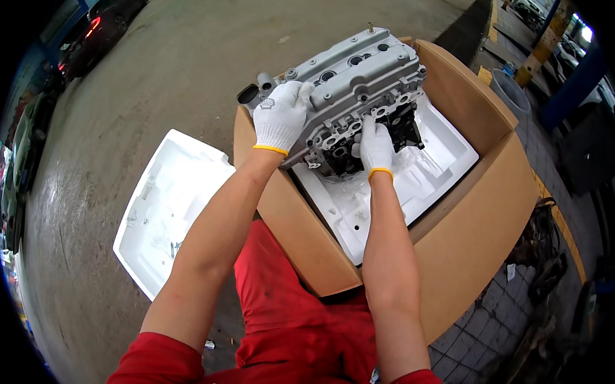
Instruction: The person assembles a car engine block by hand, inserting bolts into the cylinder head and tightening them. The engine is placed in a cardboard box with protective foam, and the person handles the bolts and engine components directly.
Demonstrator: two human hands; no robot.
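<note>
A car engine [363, 91] with a silver-grey valve cover sits tilted in an open cardboard box [450, 226]. My left hand [282, 114], in a white knitted glove with a yellow cuff, is closed on the cover's near left corner, beside a dark round opening; its fingertips are partly hidden. My right hand [375, 147], gloved alike, reaches to the engine's near side. Its fingers bend against the row of ports there, with the tips hard to see. Below the engine lies a white foam tray [446, 157] with clear plastic film [408, 165] in it.
A white foam lid [166, 199] lies on the floor left of the box. A grey bucket [511, 91] and a yellow post [541, 48] stand at the far right. Dark parts [542, 250] lie on the tiles at right. Parked cars [102, 28] line the left.
</note>
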